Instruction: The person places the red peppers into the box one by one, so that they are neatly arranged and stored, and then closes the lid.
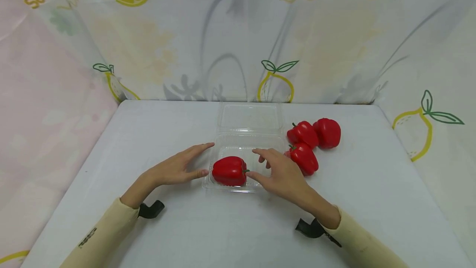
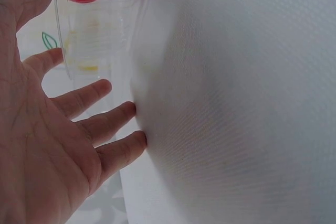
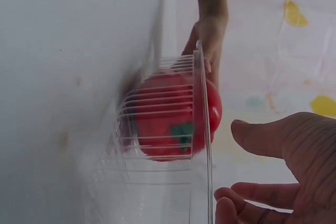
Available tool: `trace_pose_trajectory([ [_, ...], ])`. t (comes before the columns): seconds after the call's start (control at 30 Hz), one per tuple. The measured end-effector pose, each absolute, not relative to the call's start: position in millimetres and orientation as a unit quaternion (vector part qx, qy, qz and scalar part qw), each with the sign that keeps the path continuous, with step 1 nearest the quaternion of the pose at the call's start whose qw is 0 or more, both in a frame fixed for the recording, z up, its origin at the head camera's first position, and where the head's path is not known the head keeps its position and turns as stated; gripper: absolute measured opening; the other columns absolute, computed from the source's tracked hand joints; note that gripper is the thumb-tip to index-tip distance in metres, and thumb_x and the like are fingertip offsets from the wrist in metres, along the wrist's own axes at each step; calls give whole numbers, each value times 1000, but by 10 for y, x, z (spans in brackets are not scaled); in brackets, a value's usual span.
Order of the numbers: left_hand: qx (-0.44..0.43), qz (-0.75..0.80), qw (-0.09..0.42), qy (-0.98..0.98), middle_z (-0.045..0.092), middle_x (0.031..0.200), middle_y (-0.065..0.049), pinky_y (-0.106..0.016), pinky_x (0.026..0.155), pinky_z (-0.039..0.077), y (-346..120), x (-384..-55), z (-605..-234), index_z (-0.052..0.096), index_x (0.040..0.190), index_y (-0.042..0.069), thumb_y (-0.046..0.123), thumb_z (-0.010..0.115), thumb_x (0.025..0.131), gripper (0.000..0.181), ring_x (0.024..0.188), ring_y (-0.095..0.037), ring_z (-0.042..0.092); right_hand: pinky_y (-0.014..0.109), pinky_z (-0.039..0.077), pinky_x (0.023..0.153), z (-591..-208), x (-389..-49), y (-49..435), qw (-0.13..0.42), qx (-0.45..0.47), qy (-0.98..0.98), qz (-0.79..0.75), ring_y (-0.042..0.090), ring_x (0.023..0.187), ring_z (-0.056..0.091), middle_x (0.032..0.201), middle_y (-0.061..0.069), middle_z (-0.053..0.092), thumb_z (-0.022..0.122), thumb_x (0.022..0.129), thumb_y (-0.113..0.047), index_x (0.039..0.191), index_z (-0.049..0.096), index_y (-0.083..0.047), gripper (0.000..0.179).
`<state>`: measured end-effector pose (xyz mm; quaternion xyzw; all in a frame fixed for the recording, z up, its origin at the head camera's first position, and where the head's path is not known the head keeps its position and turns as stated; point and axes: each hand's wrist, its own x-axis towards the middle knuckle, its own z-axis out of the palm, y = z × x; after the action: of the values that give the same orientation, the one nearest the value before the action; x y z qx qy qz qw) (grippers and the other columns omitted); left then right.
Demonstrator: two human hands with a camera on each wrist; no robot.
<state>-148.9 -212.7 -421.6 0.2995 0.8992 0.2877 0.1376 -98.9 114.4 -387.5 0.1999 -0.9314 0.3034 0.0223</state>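
Note:
A red bell pepper [image 1: 229, 171] lies on its side in the front left of a clear plastic clamshell box [image 1: 234, 151], its green stem pointing right. The box's lid [image 1: 250, 117] is folded back flat behind it. My left hand [image 1: 177, 166] is at the box's left side, fingers spread and holding nothing. Over the right part of the box, my right hand [image 1: 284, 173] has its thumb near the stem and its fingers loosely bent around nothing. In the right wrist view, the pepper [image 3: 163, 114] shows through the ribbed wall, with a gap between it and the thumb.
Three more red bell peppers [image 1: 303, 133] sit close together on the white table [image 1: 178, 226], right of the box. A lemon-print cloth [image 1: 230, 36] hangs behind the table's back edge. Dark curved pieces [image 1: 151, 209] stick out from both wrists.

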Motion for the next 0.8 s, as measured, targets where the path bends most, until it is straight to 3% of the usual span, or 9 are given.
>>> trace_pose_trajectory([
  [0.33,305,290,136,897,32,156,4,-53,111,32,-2127,-1490,-4201,27,156,28,57,61,91,80,143,-21,30,26,51,61,-3765,-1046,1384,35,188,-932,309,20,86,61,105,2,64,83,78,-38,133,59,-13,65],
  [0.57,307,290,138,896,31,156,4,-53,112,31,-2139,-1497,-4214,25,157,31,58,60,91,79,143,-21,29,29,50,60,-3756,-1081,1559,52,179,-930,316,18,76,58,98,2,63,86,75,-35,131,60,-12,66],
  [0.8,307,292,139,895,31,156,5,-52,112,31,-2148,-1494,-4225,24,156,34,58,61,91,79,143,-20,29,44,57,75,-3777,-1104,1698,72,169,-934,307,20,96,59,103,2,63,88,72,-32,131,59,-11,69],
])
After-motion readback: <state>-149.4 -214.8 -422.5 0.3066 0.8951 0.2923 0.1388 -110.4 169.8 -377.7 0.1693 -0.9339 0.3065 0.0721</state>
